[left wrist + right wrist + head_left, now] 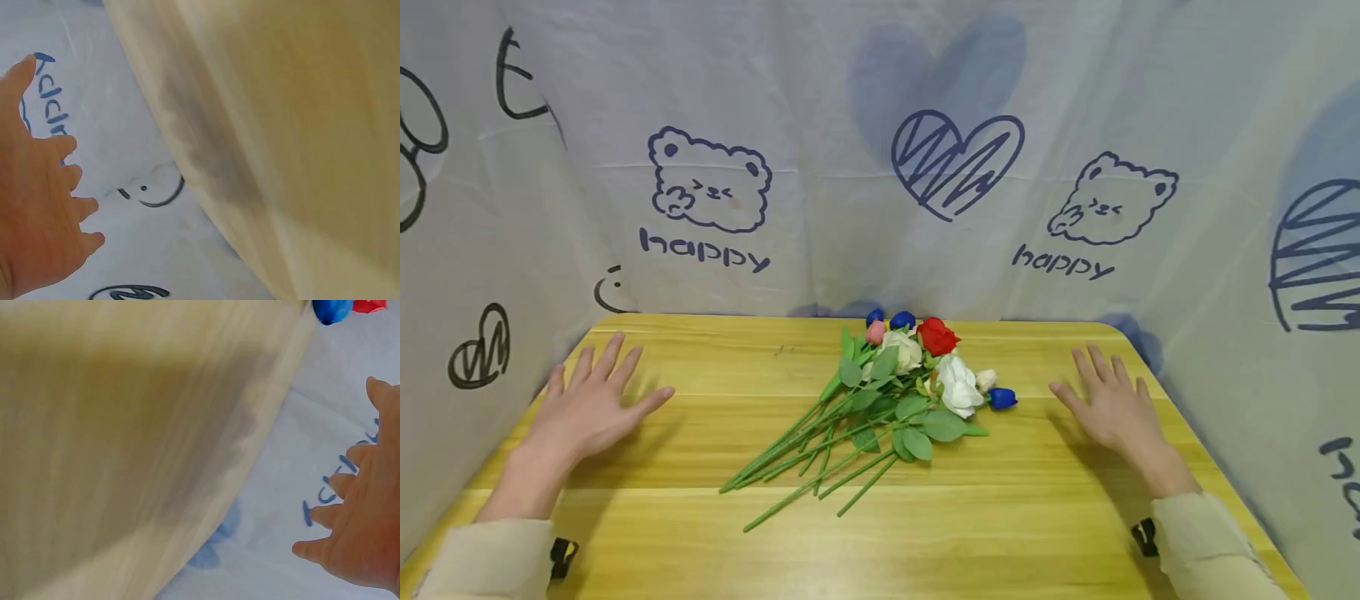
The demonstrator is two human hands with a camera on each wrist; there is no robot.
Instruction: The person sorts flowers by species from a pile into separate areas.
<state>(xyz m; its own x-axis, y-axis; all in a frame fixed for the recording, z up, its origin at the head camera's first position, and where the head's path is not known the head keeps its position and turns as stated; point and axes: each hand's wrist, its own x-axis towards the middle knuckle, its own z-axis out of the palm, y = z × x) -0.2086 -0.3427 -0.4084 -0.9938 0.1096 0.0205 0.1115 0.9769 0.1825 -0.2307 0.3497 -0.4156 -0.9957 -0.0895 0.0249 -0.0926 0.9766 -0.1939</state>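
A loose pile of artificial flowers (880, 408) lies on the wooden table, stems toward the near left and heads toward the far right. Among them are a red rose (937, 336), a large white rose (959, 386), a cream rose (902, 352), a pink bud (876, 332) and several blue buds (1002, 398). To the left of the pile, my left hand (587, 408) hovers over the table with fingers spread and holds nothing. My right hand (1116, 408) is likewise spread, off to the right of the blue bud. Neither hand touches the flowers.
The yellow wooden table (1045, 517) has rounded far corners. White cloth walls (842, 242) with drawn bears, hearts and writing stand behind it and at both sides. A black strap piece (562, 557) hangs by the left sleeve, another (1145, 537) by the right.
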